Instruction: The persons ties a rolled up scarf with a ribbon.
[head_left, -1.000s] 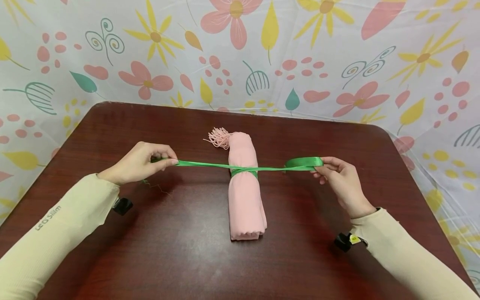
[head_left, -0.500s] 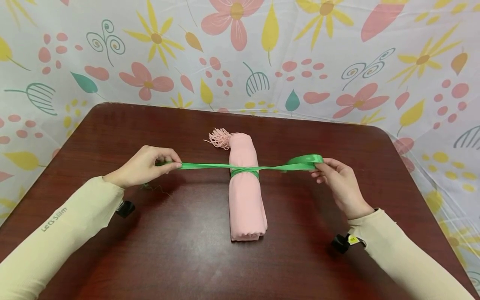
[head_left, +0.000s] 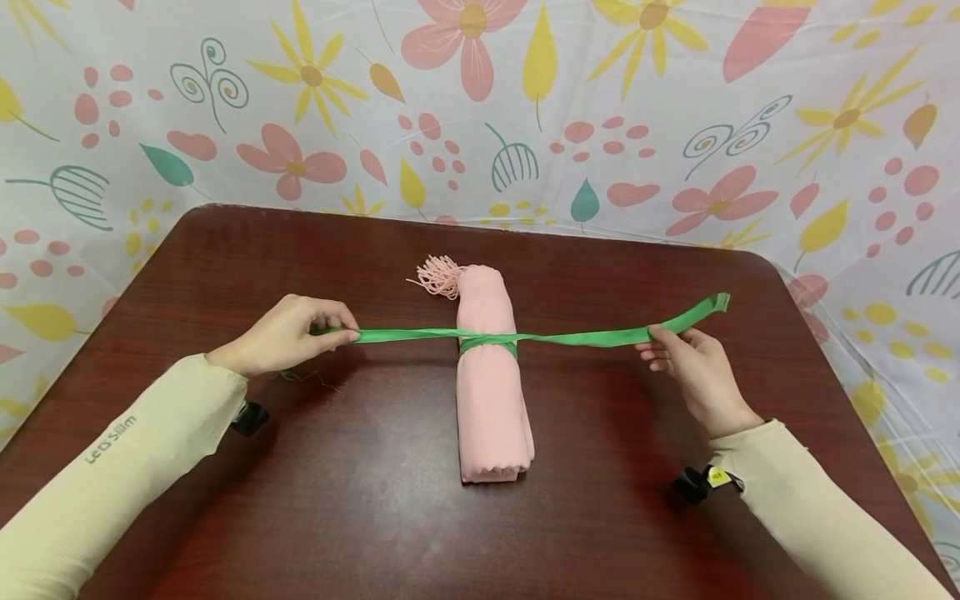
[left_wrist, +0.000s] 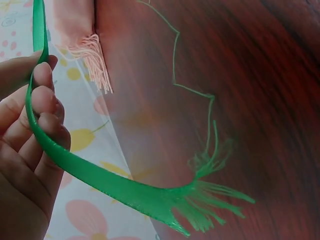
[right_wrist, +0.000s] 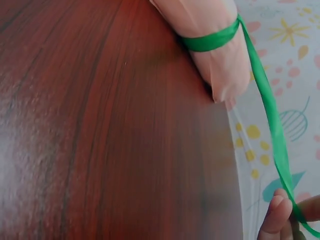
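A rolled pink scarf (head_left: 491, 408) with a tassel of fringe (head_left: 438, 277) at its far end lies lengthwise on the table. Around its middle goes a green ribbon (head_left: 585, 338), crossed on top and stretched out to both sides. My left hand (head_left: 292, 333) pinches the ribbon's left part between thumb and fingers; in the left wrist view a frayed tail (left_wrist: 125, 197) with a loose thread hangs past that hand. On the other side my right hand (head_left: 693, 367) pinches the ribbon, and its short free end (head_left: 705, 308) sticks up beyond the fingers.
The brown wooden table (head_left: 375, 533) carries the scarf, with its far edge just behind. A white cloth (head_left: 480, 150) printed with flowers and leaves hangs behind and beside the table.
On the right, the looped ribbon end has come loose and now points outward past my right hand, which has shifted slightly right. My left hand has moved slightly right and down since the first frame.
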